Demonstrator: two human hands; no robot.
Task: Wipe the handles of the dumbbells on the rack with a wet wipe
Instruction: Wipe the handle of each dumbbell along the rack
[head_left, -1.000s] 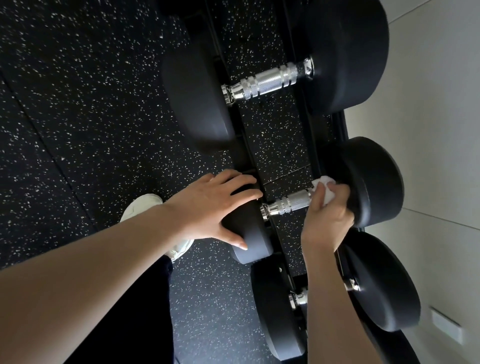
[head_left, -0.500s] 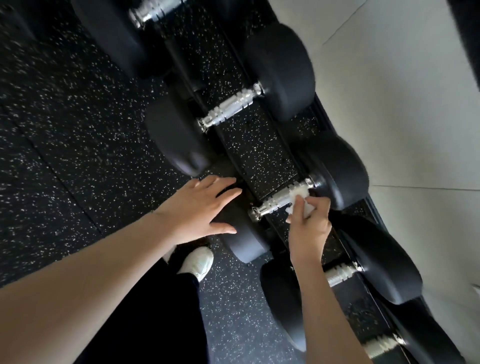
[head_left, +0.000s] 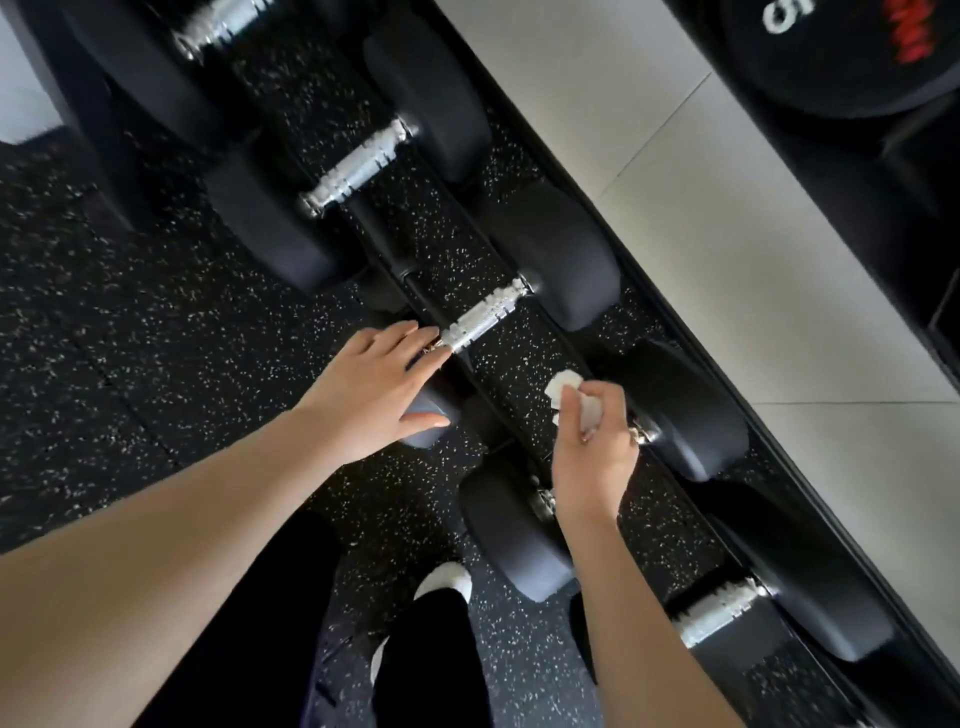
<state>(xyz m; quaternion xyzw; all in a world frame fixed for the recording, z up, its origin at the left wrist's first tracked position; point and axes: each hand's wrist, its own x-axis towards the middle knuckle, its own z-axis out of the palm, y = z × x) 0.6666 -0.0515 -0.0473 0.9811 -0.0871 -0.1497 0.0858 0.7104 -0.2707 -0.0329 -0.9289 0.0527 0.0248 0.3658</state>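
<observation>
Black dumbbells with chrome handles lie in a row on the black rack (head_left: 519, 364). My left hand (head_left: 374, 387) rests open on the near head (head_left: 431, 421) of one dumbbell, its fingertips by the near end of that bare handle (head_left: 483, 319). My right hand (head_left: 592, 452) holds a crumpled white wet wipe (head_left: 569, 392) and sits over the handle of the neighbouring dumbbell (head_left: 685, 410). That handle is hidden under the hand except for its chrome ends.
More dumbbell handles show farther along (head_left: 358, 166) and nearer me (head_left: 719, 608). A pale tiled surface (head_left: 727, 234) runs behind the rack, with a black weight plate (head_left: 831, 47) at top right. My white shoe (head_left: 447, 579) stands on the speckled rubber floor (head_left: 130, 338).
My right hand has left the handle it was wiping and moved with the wipe onto the neighbouring dumbbell nearer me. My left hand stays on the same dumbbell head. The view has swung.
</observation>
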